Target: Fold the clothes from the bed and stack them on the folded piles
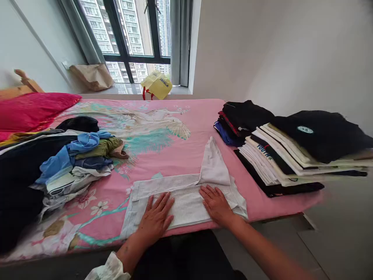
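A pale grey garment [187, 206], probably trousers, lies flat along the near edge of the bed [201, 159], its long axis running left to right. A pointed flap juts from its right half toward the window [131, 42]. The left hand [156, 215] rests on it with fingers spread; the right hand [216, 205] lies flat, fingers slightly parted.

Place type: home bedroom
Furniture: bed [201, 112], sheet [171, 159] pink with flower and bird print
Bed end, left: wooden headboard [16, 92], red pillow [37, 109]
Glazing: dark-framed window [131, 58] between grey curtains [180, 42]; high-rise buildings [131, 23] outside
Clothing: folded stack [274, 155] on bed's right side, looser pile [70, 155] on left
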`<action>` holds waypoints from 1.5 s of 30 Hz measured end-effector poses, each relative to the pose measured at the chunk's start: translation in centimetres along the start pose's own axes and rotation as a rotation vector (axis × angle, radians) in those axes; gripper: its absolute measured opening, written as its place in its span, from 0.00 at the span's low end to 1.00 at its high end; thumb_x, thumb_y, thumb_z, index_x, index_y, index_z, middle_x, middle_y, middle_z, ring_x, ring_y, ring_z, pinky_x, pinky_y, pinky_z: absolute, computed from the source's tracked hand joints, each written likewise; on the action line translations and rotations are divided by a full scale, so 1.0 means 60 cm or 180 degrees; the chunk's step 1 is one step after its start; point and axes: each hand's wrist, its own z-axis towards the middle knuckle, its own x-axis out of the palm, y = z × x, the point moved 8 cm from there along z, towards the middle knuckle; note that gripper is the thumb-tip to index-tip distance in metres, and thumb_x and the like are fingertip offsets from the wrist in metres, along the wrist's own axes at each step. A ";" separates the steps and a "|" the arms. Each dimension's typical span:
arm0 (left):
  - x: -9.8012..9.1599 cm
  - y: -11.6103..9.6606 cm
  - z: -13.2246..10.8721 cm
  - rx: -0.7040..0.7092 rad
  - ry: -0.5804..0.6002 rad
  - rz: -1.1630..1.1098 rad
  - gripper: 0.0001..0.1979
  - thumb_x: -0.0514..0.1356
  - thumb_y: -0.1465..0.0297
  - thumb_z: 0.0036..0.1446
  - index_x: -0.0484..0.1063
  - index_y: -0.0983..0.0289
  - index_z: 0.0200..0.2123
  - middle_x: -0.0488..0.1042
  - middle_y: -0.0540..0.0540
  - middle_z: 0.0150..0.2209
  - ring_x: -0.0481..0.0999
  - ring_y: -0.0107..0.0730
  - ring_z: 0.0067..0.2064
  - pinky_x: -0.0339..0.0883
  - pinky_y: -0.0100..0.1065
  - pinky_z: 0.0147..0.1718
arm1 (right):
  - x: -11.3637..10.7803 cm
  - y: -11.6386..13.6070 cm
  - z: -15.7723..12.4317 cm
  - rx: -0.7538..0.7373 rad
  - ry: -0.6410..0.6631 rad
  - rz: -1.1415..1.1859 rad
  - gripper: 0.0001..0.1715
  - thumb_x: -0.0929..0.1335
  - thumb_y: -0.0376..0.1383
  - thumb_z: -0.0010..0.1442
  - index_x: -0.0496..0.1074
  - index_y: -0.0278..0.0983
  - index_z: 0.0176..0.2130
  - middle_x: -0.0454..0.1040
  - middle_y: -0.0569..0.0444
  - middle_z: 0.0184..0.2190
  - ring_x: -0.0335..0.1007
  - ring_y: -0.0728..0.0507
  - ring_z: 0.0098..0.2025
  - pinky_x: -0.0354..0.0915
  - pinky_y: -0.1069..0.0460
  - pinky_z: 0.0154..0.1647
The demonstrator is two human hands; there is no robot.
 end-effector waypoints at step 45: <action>-0.024 -0.143 0.148 0.0556 -0.0050 -0.1386 0.21 0.49 0.82 0.55 0.70 0.64 0.50 0.70 0.59 0.55 0.64 0.39 0.60 0.60 0.48 0.59 | -0.111 -0.144 0.104 0.1354 -0.1546 0.0900 0.18 0.61 0.33 0.55 0.68 0.31 0.46 0.71 0.41 0.45 0.64 0.37 0.50 0.61 0.40 0.54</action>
